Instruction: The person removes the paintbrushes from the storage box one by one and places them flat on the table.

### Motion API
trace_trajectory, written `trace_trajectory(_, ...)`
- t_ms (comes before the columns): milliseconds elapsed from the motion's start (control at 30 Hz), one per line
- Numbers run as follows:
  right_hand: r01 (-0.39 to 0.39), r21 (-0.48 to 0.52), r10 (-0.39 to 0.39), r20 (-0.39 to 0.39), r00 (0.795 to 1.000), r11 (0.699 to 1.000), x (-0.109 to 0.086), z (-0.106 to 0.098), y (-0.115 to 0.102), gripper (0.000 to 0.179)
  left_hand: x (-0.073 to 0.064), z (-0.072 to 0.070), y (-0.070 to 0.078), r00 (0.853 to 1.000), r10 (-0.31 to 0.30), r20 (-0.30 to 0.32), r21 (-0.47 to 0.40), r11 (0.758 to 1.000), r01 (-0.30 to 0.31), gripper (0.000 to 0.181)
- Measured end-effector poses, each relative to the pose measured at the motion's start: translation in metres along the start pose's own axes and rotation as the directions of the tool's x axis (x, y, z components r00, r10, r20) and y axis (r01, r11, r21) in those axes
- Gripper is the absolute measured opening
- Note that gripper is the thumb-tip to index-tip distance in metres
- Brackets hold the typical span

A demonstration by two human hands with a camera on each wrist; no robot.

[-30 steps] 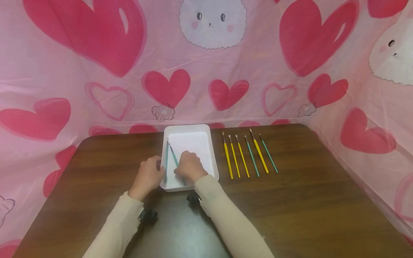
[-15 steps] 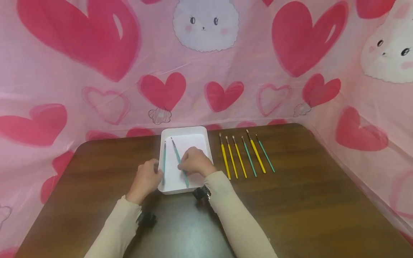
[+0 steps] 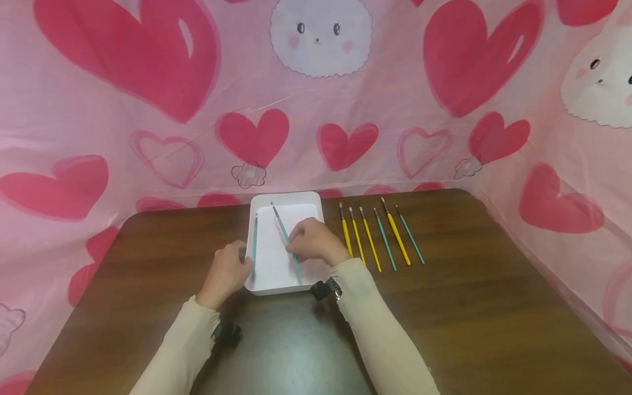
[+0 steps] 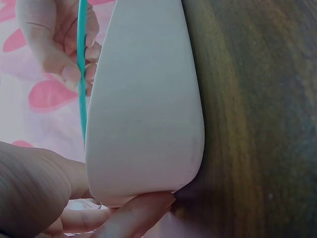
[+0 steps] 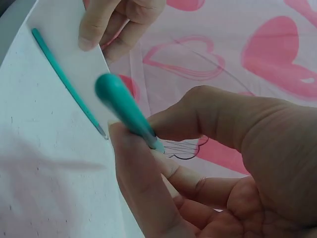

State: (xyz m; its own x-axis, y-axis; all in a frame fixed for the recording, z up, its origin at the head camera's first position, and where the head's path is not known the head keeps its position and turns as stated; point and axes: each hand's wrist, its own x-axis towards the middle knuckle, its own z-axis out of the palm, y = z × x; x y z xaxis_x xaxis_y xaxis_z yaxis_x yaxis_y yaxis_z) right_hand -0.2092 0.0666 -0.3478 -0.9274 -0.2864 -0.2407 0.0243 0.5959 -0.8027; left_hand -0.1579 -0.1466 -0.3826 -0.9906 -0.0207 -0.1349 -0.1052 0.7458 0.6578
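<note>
In the head view, my right hand (image 3: 316,241) pinches a teal paintbrush (image 3: 281,222) by its handle, above the white tray (image 3: 286,196). The brush slants, bristles toward the far end. In the right wrist view, the rounded handle end (image 5: 113,91) points toward the camera between thumb and fingers. A second teal paintbrush (image 3: 254,241) lies in the tray along its left side. My left hand (image 3: 226,273) grips the tray's left wall, thumb on the inner side and fingers outside. The left wrist view shows fingers (image 4: 133,215) against the tray's outer wall (image 4: 143,104).
Right of the tray, several paintbrushes lie in a row on the brown wooden table (image 3: 444,318), some yellow (image 3: 396,233), some teal (image 3: 385,241). My right forearm reaches close to the yellow ones. A pink heart-patterned cloth (image 3: 316,93) hangs behind the table.
My right hand has moved right across the tray with the teal paintbrush, swinging it away from the one lying inside. The left hand keeps its hold on the tray wall.
</note>
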Motion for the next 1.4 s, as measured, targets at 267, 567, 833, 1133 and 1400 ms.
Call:
trace_trajectory(267,-0.007,-0.014,0.006,-0.046,0.999,1.000,-0.004,-0.010,0.007,0.018,0.001,0.001,0.001,1.000,-0.002,-0.005,-0.002,1.000,0.002,0.049)
trace_trajectory(567,-0.017,-0.002,0.017,-0.069,0.998,1.000,-0.010,-0.023,0.020,0.021,0.000,0.002,0.002,1.000,-0.008,-0.007,0.005,1.000,0.008,0.049)
trace_trajectory(833,-0.040,-0.016,0.039,-0.074,0.996,0.999,-0.014,-0.035,0.026,0.025,0.001,0.003,0.000,1.000,-0.021,0.001,0.005,1.000,0.021,0.049)
trace_trajectory(1133,-0.036,-0.014,0.035,-0.072,0.997,0.999,-0.020,-0.051,0.036,0.024,0.000,0.002,0.001,1.000,-0.010,-0.004,-0.002,1.000,0.010,0.048)
trace_trajectory(1400,-0.025,-0.018,0.024,-0.052,0.998,1.000,-0.026,-0.071,0.044,0.024,-0.001,0.000,0.002,1.000,-0.011,-0.003,0.001,1.000,0.011,0.049)
